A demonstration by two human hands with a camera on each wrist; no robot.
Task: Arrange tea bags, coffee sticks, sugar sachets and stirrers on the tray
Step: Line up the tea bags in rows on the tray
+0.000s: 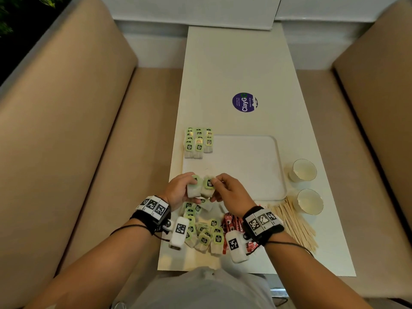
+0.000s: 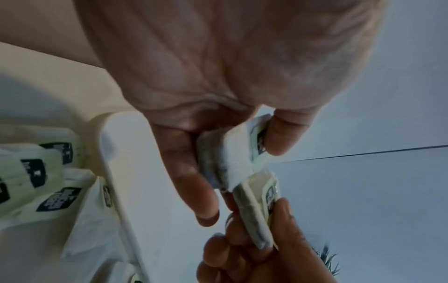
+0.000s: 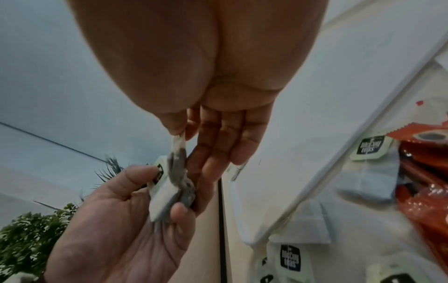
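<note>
Over the tray's near left corner, our left hand pinches one tea bag; our right hand pinches a second tea bag beside it, their edges touching between our thumbs.

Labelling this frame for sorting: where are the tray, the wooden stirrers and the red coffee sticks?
tray (image 1: 249,157), head view, bare middle of its floor.
wooden stirrers (image 1: 292,221), head view, middle of the pile.
red coffee sticks (image 1: 233,224), head view, visible red wrapper.

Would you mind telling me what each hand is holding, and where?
Each holds a tea bag: left hand grips one across its sides; right hand pinches the other near its top.
</note>
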